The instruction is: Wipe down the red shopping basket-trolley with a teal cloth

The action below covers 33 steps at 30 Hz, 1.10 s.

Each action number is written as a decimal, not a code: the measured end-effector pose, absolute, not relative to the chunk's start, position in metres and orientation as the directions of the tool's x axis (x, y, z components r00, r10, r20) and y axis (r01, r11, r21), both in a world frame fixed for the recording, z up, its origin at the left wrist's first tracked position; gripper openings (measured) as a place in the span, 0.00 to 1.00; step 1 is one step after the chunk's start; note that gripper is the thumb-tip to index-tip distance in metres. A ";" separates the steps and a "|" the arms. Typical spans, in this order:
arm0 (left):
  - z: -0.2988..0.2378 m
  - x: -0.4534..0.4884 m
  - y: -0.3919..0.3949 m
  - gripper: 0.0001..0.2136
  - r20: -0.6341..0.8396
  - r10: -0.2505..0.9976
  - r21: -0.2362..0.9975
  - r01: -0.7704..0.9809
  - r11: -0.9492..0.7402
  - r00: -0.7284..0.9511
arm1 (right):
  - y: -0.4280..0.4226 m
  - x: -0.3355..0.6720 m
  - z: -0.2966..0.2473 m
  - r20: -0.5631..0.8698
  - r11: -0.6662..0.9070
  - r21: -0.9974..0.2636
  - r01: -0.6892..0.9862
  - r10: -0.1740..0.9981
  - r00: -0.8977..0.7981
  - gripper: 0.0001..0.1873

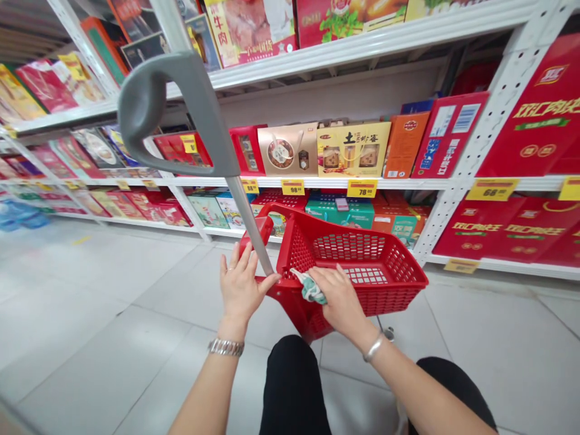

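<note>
A red plastic shopping basket (362, 266) stands tilted on the tiled floor in front of my knees. Its grey pull handle (181, 115) rises up and to the left on a metal rod. My left hand (240, 287) rests against the basket's near left corner beside the rod, fingers stretched upward, thumb near the rod. My right hand (339, 302) presses a crumpled white and green cloth (309, 289) onto the basket's near rim, fingers closed over it. A watch is on my left wrist and a bangle on my right.
White metal shelves (362, 181) run along the back, packed with red, gold and orange gift boxes and yellow price tags. A shelf upright (453, 199) stands right of the basket. Pale floor tiles (113, 302) stretch to the left down the aisle.
</note>
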<state>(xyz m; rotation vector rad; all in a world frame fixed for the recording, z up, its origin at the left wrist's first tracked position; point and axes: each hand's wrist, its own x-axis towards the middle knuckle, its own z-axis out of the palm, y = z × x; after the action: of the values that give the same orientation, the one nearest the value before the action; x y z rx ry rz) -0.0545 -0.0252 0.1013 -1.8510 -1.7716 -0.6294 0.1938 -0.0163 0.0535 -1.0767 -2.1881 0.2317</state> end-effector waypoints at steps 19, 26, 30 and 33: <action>0.073 -0.049 -0.051 0.20 0.865 0.501 0.100 0.985 -0.140 -0.017 | -0.002 0.323 -0.021 0.507 0.330 -0.327 0.886 0.852 -0.130 0.34; 0.075 0.025 -0.060 0.16 0.714 0.553 -0.162 0.870 -0.465 0.429 | -0.007 0.306 -0.026 0.543 0.305 -0.370 0.878 0.837 -0.062 0.35; 0.069 0.045 -0.030 0.21 0.540 0.732 -0.097 0.894 -0.437 0.416 | -0.014 0.304 -0.024 0.556 0.337 -0.342 0.877 0.825 -0.100 0.35; 0.055 0.041 -0.019 0.23 0.534 0.767 -0.067 0.921 -0.383 0.357 | -0.018 0.305 -0.017 0.521 0.355 -0.349 0.867 0.843 -0.135 0.37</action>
<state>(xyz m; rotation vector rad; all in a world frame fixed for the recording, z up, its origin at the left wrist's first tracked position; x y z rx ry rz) 0.0411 -0.0186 0.0549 -2.2692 -1.4830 -0.6033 0.3053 -0.0178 -0.0172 -1.4837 -1.9682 -0.0479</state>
